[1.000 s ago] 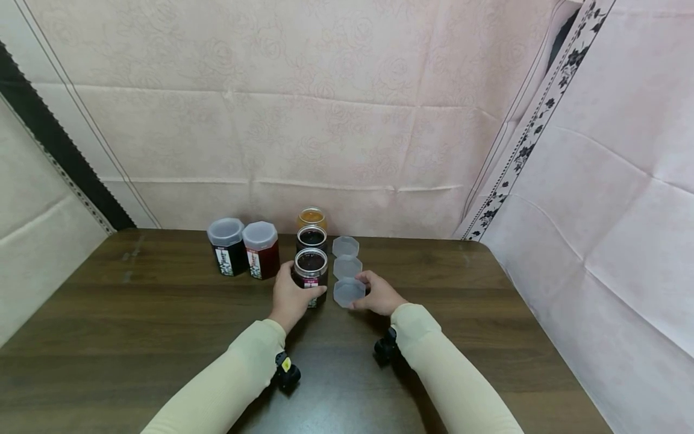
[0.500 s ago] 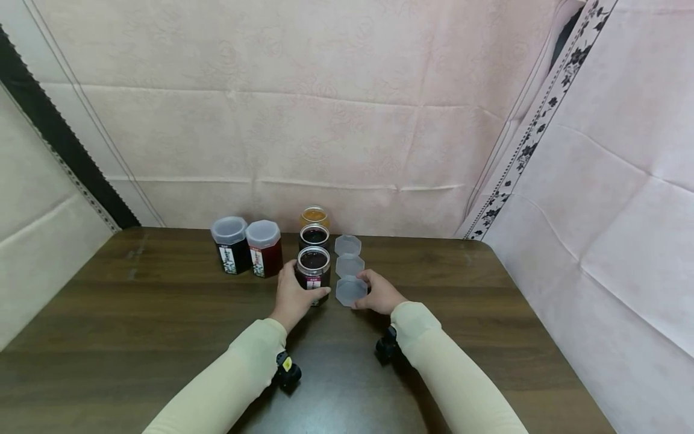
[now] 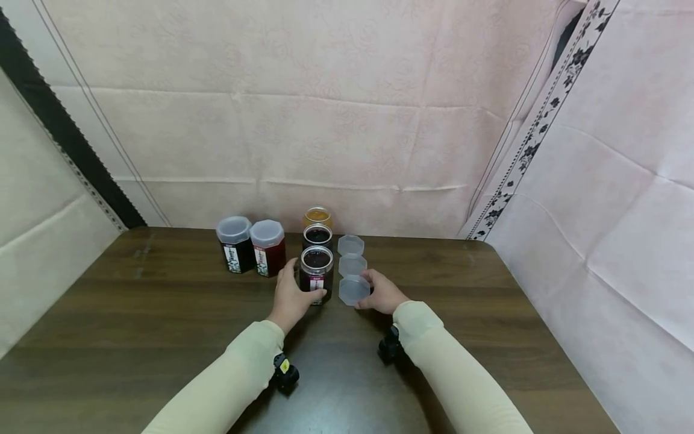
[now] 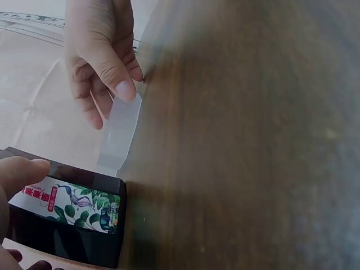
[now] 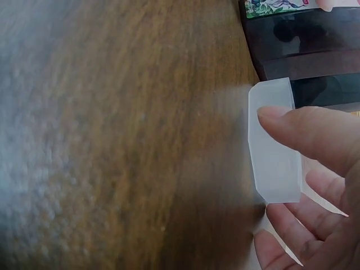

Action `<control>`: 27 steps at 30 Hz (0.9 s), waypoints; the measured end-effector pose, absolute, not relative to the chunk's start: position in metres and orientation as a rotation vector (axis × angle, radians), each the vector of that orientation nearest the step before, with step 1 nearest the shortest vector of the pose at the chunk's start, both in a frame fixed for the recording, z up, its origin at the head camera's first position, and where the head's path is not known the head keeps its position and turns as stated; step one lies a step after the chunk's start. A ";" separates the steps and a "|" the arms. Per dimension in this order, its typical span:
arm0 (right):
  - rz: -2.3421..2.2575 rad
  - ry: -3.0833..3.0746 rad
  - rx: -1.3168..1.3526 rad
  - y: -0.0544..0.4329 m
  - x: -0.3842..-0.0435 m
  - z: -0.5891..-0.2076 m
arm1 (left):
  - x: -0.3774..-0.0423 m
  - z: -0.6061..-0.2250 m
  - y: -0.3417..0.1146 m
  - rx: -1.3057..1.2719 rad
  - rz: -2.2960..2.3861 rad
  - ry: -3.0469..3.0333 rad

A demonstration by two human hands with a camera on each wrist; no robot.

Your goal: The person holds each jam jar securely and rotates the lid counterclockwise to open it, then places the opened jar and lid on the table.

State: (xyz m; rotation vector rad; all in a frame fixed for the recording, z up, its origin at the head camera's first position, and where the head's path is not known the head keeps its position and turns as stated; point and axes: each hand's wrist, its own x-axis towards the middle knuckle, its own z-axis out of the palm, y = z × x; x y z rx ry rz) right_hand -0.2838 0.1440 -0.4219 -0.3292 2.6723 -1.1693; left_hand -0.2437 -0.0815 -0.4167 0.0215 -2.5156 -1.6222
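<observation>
Dark liquid fills the front jar, which has a silvery rim round its top and a printed label. My left hand curves round it from the left, thumb over the front. The left wrist view shows that thumb on the label. A translucent octagonal lid lies on the table to the jar's right. My right hand holds this lid at its right side, the thumb near and the index finger far. In the right wrist view the thumb lies against the lid's side wall; the fingertips behind are partly hidden.
Behind the front jar stand a second dark jar and an amber jar. Two more lids lie in line with the held one. Further left are a dark jar and a red jar with lids on. A pale curtain hangs behind.
The head view has shifted slightly, so jars and lids sit a little further right. My left hand has slid slightly left against the front jar. The right hand stays at the lid.
</observation>
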 end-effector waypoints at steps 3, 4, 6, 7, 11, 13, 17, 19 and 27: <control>-1.170 2.671 -0.335 0.145 -0.283 -0.422 | -0.244 -0.419 -0.083 0.022 -1.610 -2.539; -1.171 2.670 -0.335 0.145 -0.282 -0.422 | -0.244 -0.419 -0.084 0.023 -1.602 -2.549; -1.169 2.674 -0.345 0.146 -0.282 -0.422 | -0.243 -0.420 -0.085 0.023 -1.583 -2.562; -1.168 2.673 -0.347 0.146 -0.282 -0.421 | -0.243 -0.420 -0.085 0.021 -1.577 -2.566; -1.181 2.668 -0.365 0.147 -0.280 -0.420 | -0.240 -0.421 -0.086 0.015 -1.576 -2.575; -1.188 2.663 -0.376 0.148 -0.279 -0.419 | -0.238 -0.421 -0.086 0.007 -1.579 -2.573; -1.198 2.657 -0.397 0.151 -0.276 -0.418 | -0.237 -0.421 -0.086 0.001 -1.591 -2.562; -1.208 2.658 -0.409 0.153 -0.273 -0.417 | -0.236 -0.422 -0.085 0.006 -1.597 -2.563; -1.214 2.704 -0.401 0.159 -0.258 -0.410 | -0.231 -0.422 -0.091 -0.015 -1.571 -2.550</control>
